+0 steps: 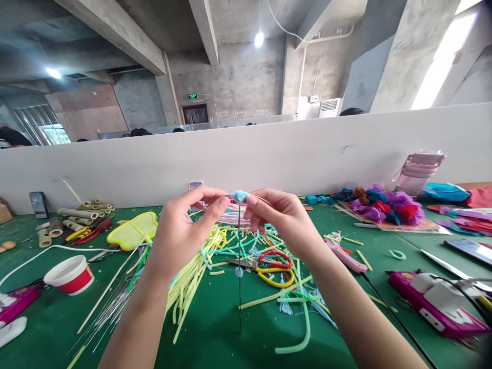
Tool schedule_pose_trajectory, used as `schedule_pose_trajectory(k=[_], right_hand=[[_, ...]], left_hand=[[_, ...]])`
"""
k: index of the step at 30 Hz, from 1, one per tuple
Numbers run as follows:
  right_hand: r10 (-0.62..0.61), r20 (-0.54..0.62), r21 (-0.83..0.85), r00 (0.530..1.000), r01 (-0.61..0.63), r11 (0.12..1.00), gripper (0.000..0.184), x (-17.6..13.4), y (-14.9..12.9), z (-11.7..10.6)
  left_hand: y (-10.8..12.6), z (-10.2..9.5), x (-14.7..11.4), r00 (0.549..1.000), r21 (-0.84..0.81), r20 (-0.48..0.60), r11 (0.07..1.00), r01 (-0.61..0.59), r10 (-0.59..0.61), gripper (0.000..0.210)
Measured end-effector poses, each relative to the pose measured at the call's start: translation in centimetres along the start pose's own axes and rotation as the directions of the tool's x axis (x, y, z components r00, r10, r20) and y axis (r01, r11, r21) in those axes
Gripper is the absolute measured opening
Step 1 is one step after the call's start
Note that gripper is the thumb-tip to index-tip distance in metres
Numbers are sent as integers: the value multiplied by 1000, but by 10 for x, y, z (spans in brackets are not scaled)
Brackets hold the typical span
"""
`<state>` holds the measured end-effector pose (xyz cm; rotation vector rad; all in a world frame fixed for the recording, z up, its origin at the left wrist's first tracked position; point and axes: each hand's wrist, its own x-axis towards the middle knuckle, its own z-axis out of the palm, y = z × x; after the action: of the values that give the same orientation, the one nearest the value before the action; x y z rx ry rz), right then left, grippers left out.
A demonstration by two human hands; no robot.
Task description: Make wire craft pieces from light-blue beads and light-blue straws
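A small light-blue flower head (pixel 239 196) tops a thin dark wire stem (pixel 240 241) that runs straight down in front of me. Pinched at the flower's left side are the thumb and index finger of my left hand (pixel 188 225). My right hand (pixel 282 218) pinches at its right side, and a thin pale strand shows by those fingers; whether it is thread or wire I cannot make out. Lower on the stem sits a small blue piece (pixel 239 272). Behind it, scissors with red and yellow handles (pixel 274 269) lie on the green table (pixel 215 338).
Pale yellow strips (pixel 188 287) and metal wires (pixel 111 307) lie left of centre. Further left stand a paper cup (pixel 71 274) and bamboo pieces (pixel 88 212). To the right are a pink glue gun (pixel 346 258), a corded magenta power strip (pixel 438 307) and colourful flowers (pixel 388 205). A white partition (pixel 246 159) rises behind.
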<state>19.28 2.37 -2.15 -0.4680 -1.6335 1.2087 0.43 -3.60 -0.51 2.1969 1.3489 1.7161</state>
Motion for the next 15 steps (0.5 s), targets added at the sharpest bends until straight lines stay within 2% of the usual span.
schedule_pose_trajectory(k=[3, 8, 15], right_hand=[[-19, 29, -14, 999, 20, 1000, 27, 2, -4, 4], [-46, 55, -23, 997, 47, 999, 25, 0, -11, 7], [-15, 83, 30, 996, 12, 999, 19, -5, -14, 5]], left_hand=[[-4, 4, 3, 998, -112, 17, 992, 60, -59, 16], [3, 3, 1, 993, -156, 39, 980, 120, -115, 20], [10, -1, -2, 964, -288, 158, 924, 251, -213, 24]])
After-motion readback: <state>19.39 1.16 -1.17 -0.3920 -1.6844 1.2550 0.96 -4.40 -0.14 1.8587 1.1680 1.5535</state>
